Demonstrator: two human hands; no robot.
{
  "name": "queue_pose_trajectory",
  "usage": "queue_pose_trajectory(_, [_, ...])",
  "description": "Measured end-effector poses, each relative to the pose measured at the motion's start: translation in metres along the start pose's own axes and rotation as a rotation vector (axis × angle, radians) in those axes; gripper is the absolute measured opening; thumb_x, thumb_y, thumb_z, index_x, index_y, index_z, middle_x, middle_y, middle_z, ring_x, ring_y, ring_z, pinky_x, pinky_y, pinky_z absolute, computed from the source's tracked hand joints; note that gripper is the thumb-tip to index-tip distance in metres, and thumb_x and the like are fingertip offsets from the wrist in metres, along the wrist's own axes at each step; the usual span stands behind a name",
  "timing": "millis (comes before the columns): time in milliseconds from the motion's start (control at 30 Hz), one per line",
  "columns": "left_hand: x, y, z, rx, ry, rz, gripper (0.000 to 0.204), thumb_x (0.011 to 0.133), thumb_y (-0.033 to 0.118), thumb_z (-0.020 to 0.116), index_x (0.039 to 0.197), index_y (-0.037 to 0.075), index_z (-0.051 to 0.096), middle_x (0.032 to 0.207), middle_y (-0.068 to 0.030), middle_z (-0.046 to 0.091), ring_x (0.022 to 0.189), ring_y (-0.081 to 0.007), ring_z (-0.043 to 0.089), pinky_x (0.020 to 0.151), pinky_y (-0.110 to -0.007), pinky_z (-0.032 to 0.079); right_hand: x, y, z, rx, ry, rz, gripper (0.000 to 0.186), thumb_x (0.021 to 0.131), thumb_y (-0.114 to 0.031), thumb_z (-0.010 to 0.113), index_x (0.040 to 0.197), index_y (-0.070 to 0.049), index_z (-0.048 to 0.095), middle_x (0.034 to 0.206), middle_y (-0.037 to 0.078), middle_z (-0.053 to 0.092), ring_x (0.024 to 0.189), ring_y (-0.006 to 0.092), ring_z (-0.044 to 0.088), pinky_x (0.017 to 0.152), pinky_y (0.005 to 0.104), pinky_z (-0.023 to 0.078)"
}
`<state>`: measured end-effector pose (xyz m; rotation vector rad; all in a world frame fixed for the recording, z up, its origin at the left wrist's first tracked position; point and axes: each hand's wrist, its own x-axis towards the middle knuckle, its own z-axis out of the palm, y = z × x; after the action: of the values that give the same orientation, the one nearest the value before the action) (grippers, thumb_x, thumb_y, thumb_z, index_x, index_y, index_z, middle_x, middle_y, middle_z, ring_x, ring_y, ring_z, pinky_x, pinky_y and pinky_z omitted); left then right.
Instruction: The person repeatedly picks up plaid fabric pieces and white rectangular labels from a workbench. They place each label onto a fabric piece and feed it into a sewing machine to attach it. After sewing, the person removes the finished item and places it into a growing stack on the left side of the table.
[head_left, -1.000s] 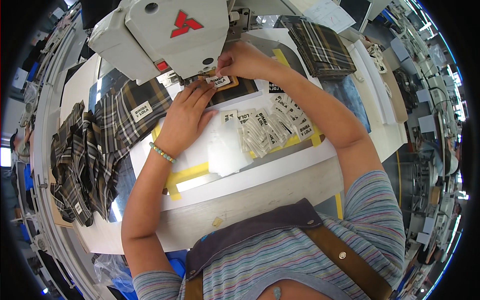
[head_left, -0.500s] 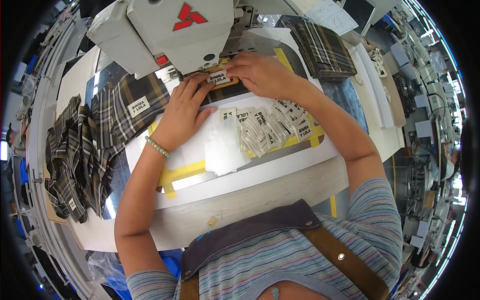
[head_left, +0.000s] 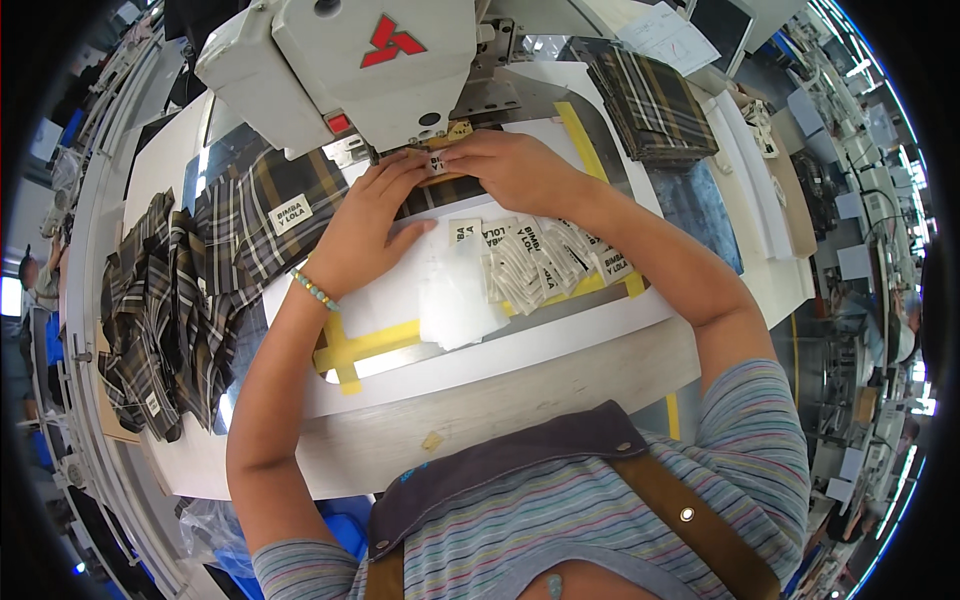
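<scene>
A small white fabric label (head_left: 436, 161) with dark print lies in a yellowish frame (head_left: 459, 131) under the sewing machine head, partly covered by fingers. My left hand (head_left: 368, 215) reaches in from the left, its fingers stretched flat onto the label's left side and its thumb spread over white paper. From the right, my right hand (head_left: 525, 170) has its fingers together on the label's other edge; its thumb is mostly hidden. Dark plaid cloth (head_left: 460, 192) shows beneath the frame. A heap of similar loose labels (head_left: 540, 262) sits nearer me, beside translucent white sheets (head_left: 455, 305).
The white sewing machine head (head_left: 375, 75) hangs just beyond my fingers. Plaid cloth with a label (head_left: 265, 210) spreads left, beside crumpled plaid pieces (head_left: 160, 320). A folded plaid stack (head_left: 655, 105) stands at the back right. Yellow tape (head_left: 375, 343) borders the work area.
My right fingers have shifted left over the label, covering more of it. My left hand stays at its left side. The whole view has moved slightly.
</scene>
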<state>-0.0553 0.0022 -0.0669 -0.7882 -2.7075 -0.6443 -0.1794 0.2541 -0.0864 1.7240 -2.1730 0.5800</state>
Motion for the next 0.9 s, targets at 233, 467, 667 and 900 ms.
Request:
queue_pose_trajectory(233, [-0.009,-0.002,-0.008,0.106,-0.013,-0.123,0.049,0.102,0.026,0.071,0.141,-0.002,0.062,0.155,-0.0173,0.058,0.143,-0.0396,0.053,0.121,-0.049,0.042,0.002,0.001,0.003,-0.050,-0.024,-0.075,0.038,0.093,-0.001,0.062,0.128,-0.007,0.075,0.141,0.005,0.070,0.127,0.0269,0.065,0.110,0.0392,0.055])
queue_pose_trajectory(467, [-0.013,-0.009,-0.004,0.189,-0.029,-0.064,0.048,0.101,0.025,0.071,0.140,-0.002,0.063,0.153,-0.0165,0.061,0.145,-0.0391,0.052,0.120,-0.048,0.043,0.000,0.005,0.003,-0.052,-0.076,-0.042,0.039,0.095,-0.004,0.060,0.132,-0.008,0.073,0.145,0.004,0.068,0.132,0.0285,0.061,0.116,0.0409,0.050])
queue_pose_trajectory(667, [-0.008,0.001,-0.010,0.265,-0.083,-0.090,0.048,0.101,0.023,0.071,0.139,-0.004,0.063,0.152,-0.0173,0.062,0.144,-0.0400,0.053,0.120,-0.048,0.044,0.000,0.006,0.006,-0.050,-0.063,-0.034,0.044,0.093,0.001,0.061,0.133,-0.011,0.073,0.146,0.002,0.067,0.131,0.0285,0.061,0.117,0.0412,0.049])
queue_pose_trajectory(900, [-0.007,0.001,-0.010,0.264,-0.078,-0.072,0.047,0.101,0.023,0.071,0.139,-0.005,0.063,0.152,-0.0185,0.062,0.142,-0.0406,0.054,0.120,-0.048,0.044,0.001,0.006,0.003,-0.053,-0.095,-0.033,0.045,0.093,0.001,0.061,0.135,-0.010,0.073,0.147,0.003,0.066,0.134,0.0289,0.059,0.120,0.0412,0.047])
